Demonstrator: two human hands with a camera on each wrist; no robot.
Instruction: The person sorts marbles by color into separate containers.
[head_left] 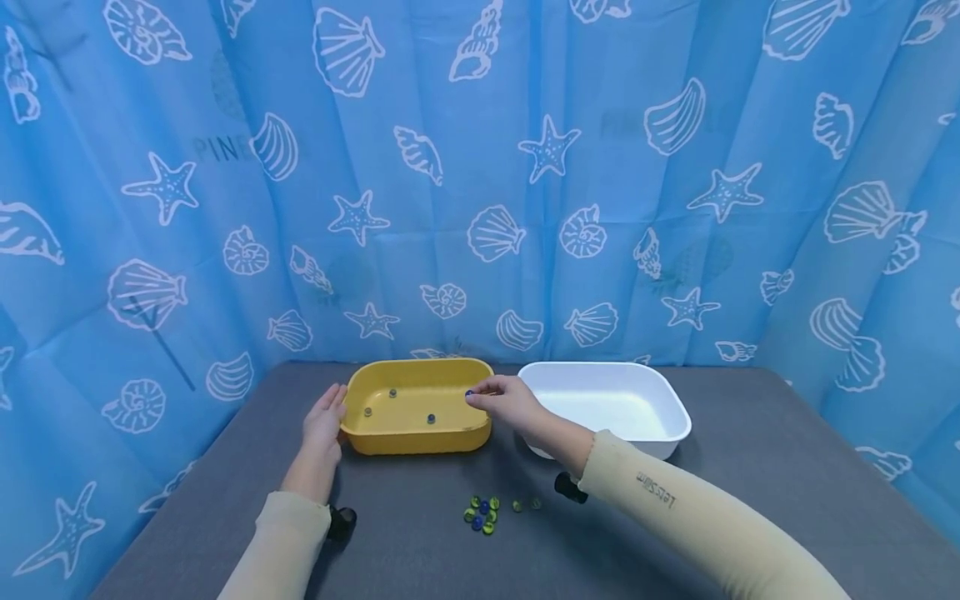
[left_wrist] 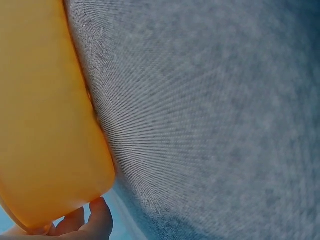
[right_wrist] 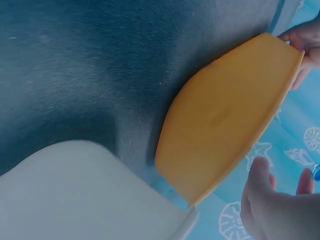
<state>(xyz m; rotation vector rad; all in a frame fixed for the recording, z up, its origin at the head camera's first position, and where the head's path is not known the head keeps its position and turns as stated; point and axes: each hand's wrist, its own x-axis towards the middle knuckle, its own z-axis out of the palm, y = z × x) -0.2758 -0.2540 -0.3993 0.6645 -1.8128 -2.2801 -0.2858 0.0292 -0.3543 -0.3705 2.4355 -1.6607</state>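
Observation:
A yellow basin [head_left: 420, 443] stands on the grey table with three small marbles on its floor, among them a dark blue marble [head_left: 431, 418]. My left hand [head_left: 324, 425] holds the basin's left end, and its fingers [left_wrist: 100, 217] bend against the end wall in the left wrist view. Over the right end of the basin, my right hand [head_left: 512, 404] pinches a blue marble [head_left: 469, 393] at its fingertips. That marble [right_wrist: 316, 172] shows at the edge of the right wrist view. Several green and blue marbles [head_left: 477, 523] lie clustered on the table in front.
A white basin [head_left: 600, 375] stands to the right of the yellow one, beneath my right forearm. Two marbles [head_left: 517, 506] lie just right of the cluster. A blue curtain [head_left: 480, 167] with white sea shells hangs behind and beside the grey table [head_left: 420, 542].

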